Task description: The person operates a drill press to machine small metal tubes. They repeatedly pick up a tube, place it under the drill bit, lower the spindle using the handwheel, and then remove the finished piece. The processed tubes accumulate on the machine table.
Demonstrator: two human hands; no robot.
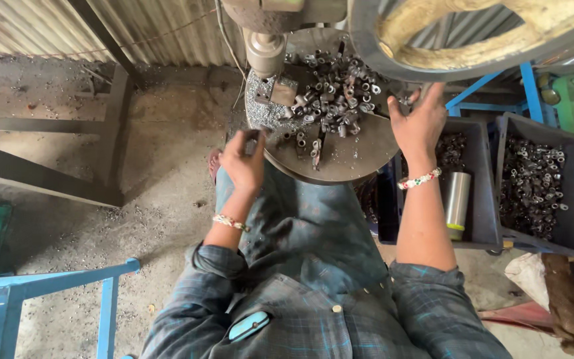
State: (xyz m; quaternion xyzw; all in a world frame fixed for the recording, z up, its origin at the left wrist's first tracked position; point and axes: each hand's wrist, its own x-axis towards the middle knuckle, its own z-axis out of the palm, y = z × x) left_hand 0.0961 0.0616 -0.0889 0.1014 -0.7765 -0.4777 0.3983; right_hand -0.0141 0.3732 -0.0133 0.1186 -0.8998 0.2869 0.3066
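Head view looks straight down on a person seated at a press machine, both hands raised to its round steel work table (347,159). On that table lies a heap of small metal tube pieces (337,90), short dark cylinders with open bores, piled just right of the machine's vertical ram (265,52), with a drift of fine metal chips (260,110) beside the ram's base. The left hand (244,163) hovers at the near-left edge of the table with fingers curled inward around what seems to be one small piece, though the view is too blurred to be sure anything is gripped. The right hand (420,123) rests at the right edge of the heap, fingers spread and loose, their tips touching the outermost pieces without closing on one. Such pieces look stiff and hard, light singly but dense in bulk, likely oily or slick and with sharp cut ends, so a pinch across the round outer wall between thumb and forefinger seems the safest hold. A large flywheel (486,40) with a pale rim overhangs the table at upper right. Right of the person's lap stand two grey plastic bins (569,193), both holding more tube pieces, and a steel tumbler (458,199) stands in the nearer one. The concrete floor (161,173) is dusty and strewn with swarf; corrugated sheet wall (134,26) closes the back, and a blue metal frame (48,286) sits at lower left.
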